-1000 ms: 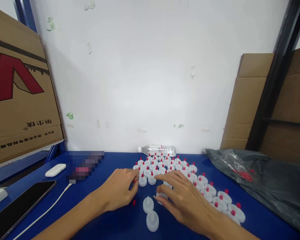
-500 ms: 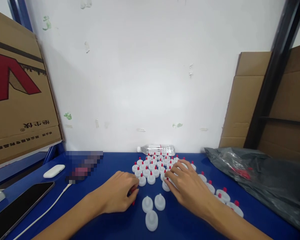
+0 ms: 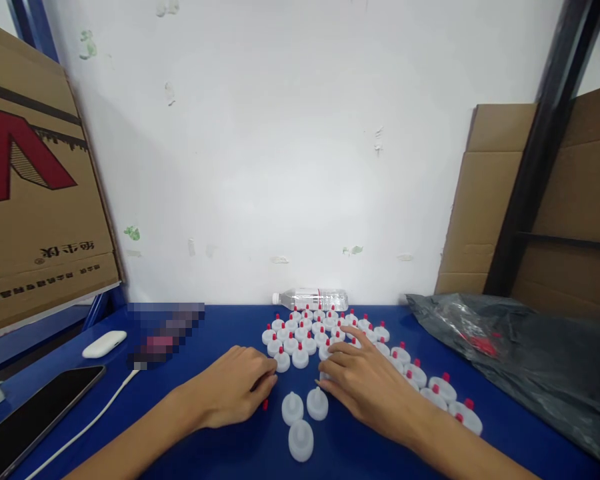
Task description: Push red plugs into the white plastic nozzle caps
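Several white bottle caps with red tips [image 3: 310,333] stand in rows on the blue table [image 3: 220,333]. Three white caps without red tips [image 3: 300,413] sit nearer to me. My left hand [image 3: 235,390] rests on the table left of them, fingers curled together; a small red tip [image 3: 265,404] lies just under its fingertips. My right hand [image 3: 365,387] lies over the right part of the rows, fingers bent down onto a white cap [image 3: 325,377] that they partly hide.
A clear water bottle [image 3: 313,299] lies against the wall. A dark plastic bag [image 3: 520,347] with red pieces fills the right. On the left are a dark tablet [image 3: 35,413], a white cable, a white case [image 3: 104,343] and a cardboard box [image 3: 35,193].
My right hand reached forward into the rows, then drew back toward me. One more tipless cap now stands beside the other two. My left hand curled its fingers in.
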Tool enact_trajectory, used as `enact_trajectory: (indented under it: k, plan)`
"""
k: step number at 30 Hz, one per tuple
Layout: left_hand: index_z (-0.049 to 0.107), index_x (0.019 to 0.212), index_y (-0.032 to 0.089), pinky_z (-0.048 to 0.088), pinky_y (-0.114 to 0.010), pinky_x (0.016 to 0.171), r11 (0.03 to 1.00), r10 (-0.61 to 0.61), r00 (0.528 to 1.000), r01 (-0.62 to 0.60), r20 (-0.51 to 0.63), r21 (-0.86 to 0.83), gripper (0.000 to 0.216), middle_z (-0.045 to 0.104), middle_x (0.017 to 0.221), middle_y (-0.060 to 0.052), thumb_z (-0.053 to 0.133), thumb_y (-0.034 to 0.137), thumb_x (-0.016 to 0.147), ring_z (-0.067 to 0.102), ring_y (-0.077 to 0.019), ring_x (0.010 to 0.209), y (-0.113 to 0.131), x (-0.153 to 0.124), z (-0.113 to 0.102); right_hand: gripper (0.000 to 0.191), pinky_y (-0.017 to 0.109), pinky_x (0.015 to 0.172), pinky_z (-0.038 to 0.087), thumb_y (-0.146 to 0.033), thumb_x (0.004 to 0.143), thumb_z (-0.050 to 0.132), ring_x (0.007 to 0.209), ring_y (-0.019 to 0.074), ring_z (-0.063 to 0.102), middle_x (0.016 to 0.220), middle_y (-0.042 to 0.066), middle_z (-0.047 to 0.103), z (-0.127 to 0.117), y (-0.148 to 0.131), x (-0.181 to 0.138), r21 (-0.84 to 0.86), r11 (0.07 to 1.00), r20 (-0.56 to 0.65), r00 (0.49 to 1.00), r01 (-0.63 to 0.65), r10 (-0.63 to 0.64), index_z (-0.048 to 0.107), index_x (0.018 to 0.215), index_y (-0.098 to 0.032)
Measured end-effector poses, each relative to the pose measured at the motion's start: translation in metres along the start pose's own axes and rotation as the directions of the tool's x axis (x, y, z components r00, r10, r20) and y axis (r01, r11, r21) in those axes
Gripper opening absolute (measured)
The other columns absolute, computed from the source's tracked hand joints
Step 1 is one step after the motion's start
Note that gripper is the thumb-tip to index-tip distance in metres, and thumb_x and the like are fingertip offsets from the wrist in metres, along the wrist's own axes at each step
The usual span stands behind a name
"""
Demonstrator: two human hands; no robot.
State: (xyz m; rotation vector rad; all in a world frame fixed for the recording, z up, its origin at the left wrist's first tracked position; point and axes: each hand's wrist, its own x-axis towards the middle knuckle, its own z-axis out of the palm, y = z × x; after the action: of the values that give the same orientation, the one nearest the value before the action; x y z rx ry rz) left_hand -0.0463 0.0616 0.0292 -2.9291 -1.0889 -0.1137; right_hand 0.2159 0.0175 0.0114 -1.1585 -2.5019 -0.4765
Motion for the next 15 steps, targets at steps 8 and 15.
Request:
enact_trajectory:
  k: [8, 15]
  plan:
    - [0.057, 0.082, 0.021, 0.038, -0.031, 0.065, 1.0, 0.018, 1.0, -0.018, 0.0, 0.0, 0.042, 0.068, 0.078, -0.003, 0.025, 0.033, 0.108, 0.063, -0.0201, 0.069, -0.004, 0.0022, 0.0019, 0.023, 0.043, 0.109, 0.03, -0.009, 0.098, 0.049, 0.078, 0.016, 0.066, 0.082, -0.001, 0.071, 0.0018, 0.0018, -0.0011, 0.031, 0.998, -0.015, 0.999, 0.047, -0.046, 0.062, 0.111, -0.023]
    - [0.057, 0.079, 0.021, 0.036, -0.032, 0.064, 0.999, 0.017, 0.999, -0.016, -0.033, 0.04, 0.041, 0.068, 0.077, -0.003, 0.029, 0.032, 0.107, 0.063, -0.0204, 0.069, -0.0021, 0.0011, 0.0027, 0.02, 0.047, 0.106, 0.033, -0.032, 0.094, 0.064, 0.093, 0.0223, 0.066, 0.09, 0.003, 0.073, -0.003, -0.0048, -0.0003, 0.06, 0.997, -0.056, 0.997, -0.049, 0.052, 0.063, 0.112, -0.022]
